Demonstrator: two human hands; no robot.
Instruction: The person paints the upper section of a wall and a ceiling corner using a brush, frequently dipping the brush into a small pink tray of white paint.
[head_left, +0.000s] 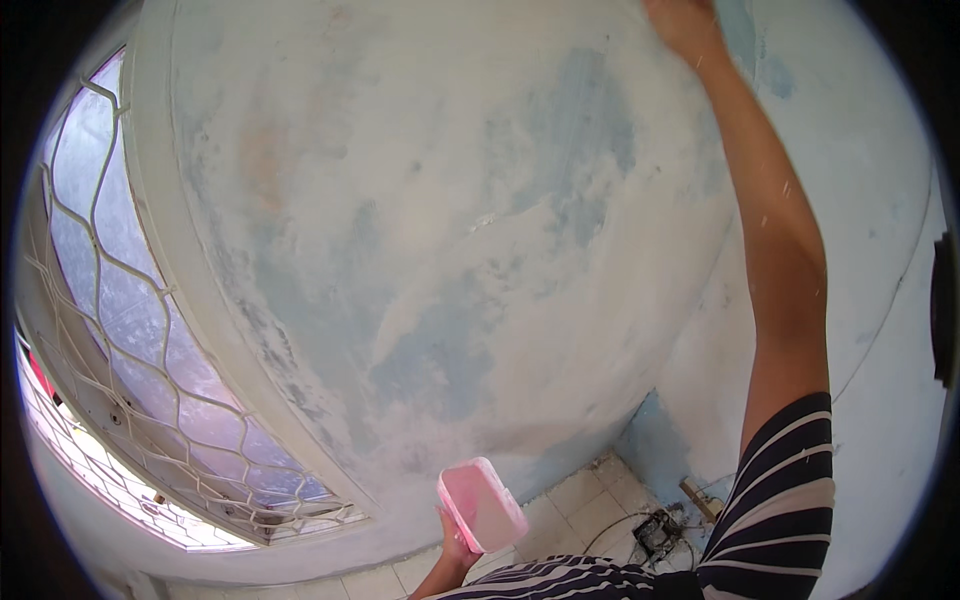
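Note:
My left hand (457,543) grips a pink rectangular plastic tub (458,491) by its side, low in front of me. The tub is tilted so its inside shows, with a pale smooth mass (493,525) in it. High at the upper right, my right arm reaches up to the wall (400,280), and my right hand (685,28) is cut off by the top of the view. Its fingers and anything in them are hidden. Whitish patches cover much of the wall, with light blue and a brownish spot showing between them.
On the left is a window with a wavy metal grille (110,255). Another wall (850,200) meets this one at a corner on the right. Below, a tiled floor (585,510) holds a dark object with cables (657,535) and a piece of wood (697,500).

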